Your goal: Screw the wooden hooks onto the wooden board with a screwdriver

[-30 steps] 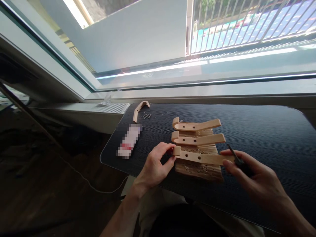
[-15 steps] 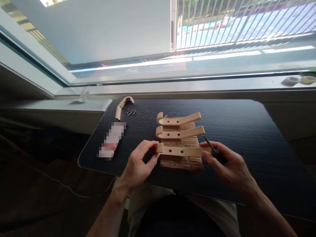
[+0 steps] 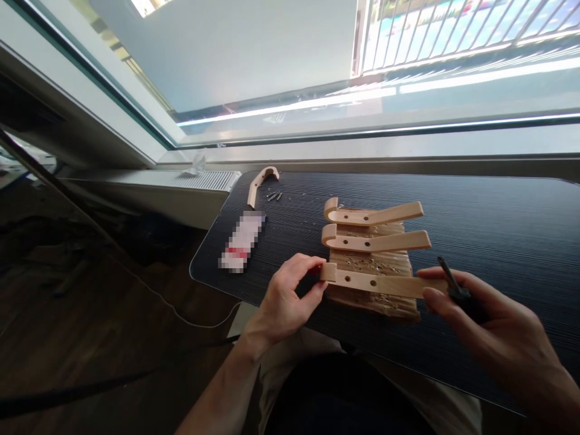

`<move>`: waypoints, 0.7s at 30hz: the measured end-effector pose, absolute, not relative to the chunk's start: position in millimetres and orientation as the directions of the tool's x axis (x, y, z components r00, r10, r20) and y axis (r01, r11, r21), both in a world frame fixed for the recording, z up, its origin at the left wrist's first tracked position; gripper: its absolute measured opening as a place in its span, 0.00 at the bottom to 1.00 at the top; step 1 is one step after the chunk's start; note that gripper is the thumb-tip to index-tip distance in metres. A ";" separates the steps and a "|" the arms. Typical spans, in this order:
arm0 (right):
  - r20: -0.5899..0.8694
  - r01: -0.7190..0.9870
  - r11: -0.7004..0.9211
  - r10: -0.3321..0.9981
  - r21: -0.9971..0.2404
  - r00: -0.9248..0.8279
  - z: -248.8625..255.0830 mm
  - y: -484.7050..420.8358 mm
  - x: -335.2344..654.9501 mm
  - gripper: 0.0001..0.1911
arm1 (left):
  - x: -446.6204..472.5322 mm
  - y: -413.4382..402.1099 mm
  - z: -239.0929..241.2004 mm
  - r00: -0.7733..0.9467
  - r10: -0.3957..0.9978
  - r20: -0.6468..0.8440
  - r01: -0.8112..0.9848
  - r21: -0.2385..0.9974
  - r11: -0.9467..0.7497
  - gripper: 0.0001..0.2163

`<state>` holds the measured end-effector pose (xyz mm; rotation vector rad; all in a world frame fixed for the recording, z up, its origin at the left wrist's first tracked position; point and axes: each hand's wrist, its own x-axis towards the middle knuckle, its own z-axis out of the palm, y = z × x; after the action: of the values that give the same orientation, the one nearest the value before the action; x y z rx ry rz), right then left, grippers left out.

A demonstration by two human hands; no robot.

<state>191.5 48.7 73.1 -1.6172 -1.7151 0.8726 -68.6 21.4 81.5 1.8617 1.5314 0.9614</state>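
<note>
A pale wooden hook (image 3: 394, 285) with two screw holes lies across a rough wooden board (image 3: 371, 261). My left hand (image 3: 292, 290) pinches its curled end between thumb and fingers. At the straight end, my right hand (image 3: 480, 311) grips the same hook with thumb and index finger. That hand also holds a dark screwdriver (image 3: 457, 289), its tip pointing up and away; the handle is mostly hidden in the palm. Two similar wooden hooks, one in the middle (image 3: 380, 241) and one at the far edge (image 3: 385, 214), rest on the board farther from me.
A fourth hook (image 3: 259, 184) lies at the table's far left beside several screws (image 3: 274, 196). Nearer me is a blurred-out flat item (image 3: 243, 241). The dark table (image 3: 489, 241) stands against the window sill, with a radiator (image 3: 203, 179) at left.
The view has swung left, so everything sits farther right in the picture. Both hands keep their grip on the hook, and the screwdriver stays in the right hand.
</note>
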 end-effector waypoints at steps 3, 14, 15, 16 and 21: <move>-0.016 0.596 0.025 0.998 -0.803 -0.063 74.4 49.1 188.9 0.19 | -70.5 17.9 81.0 0.077 0.980 0.185 0.593 0.781 -0.194 0.12; 0.068 0.579 0.128 0.990 -0.805 -0.125 68.6 49.8 191.9 0.17 | -73.4 9.8 79.8 0.057 0.986 0.156 0.589 0.792 -0.159 0.13; 0.076 0.584 0.137 0.989 -0.800 -0.128 69.2 51.0 192.4 0.17 | -72.6 12.0 79.5 0.060 0.986 0.155 0.588 0.793 -0.160 0.13; 0.081 0.590 0.140 0.989 -0.795 -0.125 69.8 52.5 193.0 0.18 | -71.7 15.0 79.2 0.065 0.986 0.156 0.586 0.794 -0.164 0.13; 0.037 0.574 0.078 0.996 -0.815 -0.082 70.3 59.1 195.5 0.19 | -65.8 33.9 79.2 0.083 0.980 0.179 0.588 0.786 -0.193 0.12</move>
<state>195.5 59.1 70.3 -1.5630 -1.7296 0.8565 -65.8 33.9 79.2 1.8393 1.5434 0.9687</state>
